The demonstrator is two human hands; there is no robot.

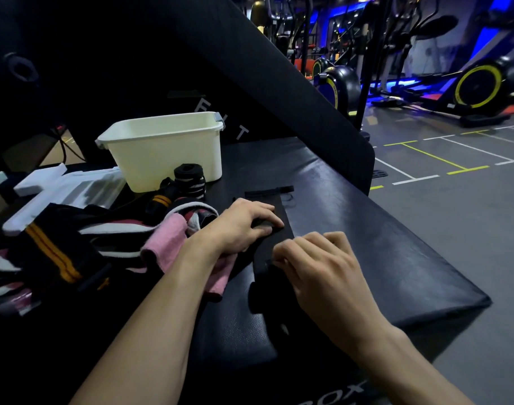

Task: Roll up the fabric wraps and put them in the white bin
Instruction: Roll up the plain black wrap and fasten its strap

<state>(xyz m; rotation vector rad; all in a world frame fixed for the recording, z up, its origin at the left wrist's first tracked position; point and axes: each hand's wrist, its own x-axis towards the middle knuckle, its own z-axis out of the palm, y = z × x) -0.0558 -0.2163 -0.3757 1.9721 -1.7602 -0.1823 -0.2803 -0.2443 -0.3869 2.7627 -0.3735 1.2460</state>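
A black fabric wrap (pixel 279 213) lies stretched out flat on the black padded bench (pixel 366 229), running away from me. My left hand (pixel 244 226) presses down on its middle with flat fingers. My right hand (pixel 317 261) has its fingers curled over the near end of the wrap, pinching the edge. The white bin (pixel 165 147) stands at the back left of the bench. A rolled black wrap with grey stripes (pixel 190 182) stands in front of it.
A heap of loose wraps (pixel 83 244), black, pink, white and orange-striped, covers the left side. White foam pieces (pixel 54 194) lie behind the heap. A slanted black pad (pixel 279 77) rises behind the bench. Exercise bikes (pixel 478 86) stand on the gym floor at right.
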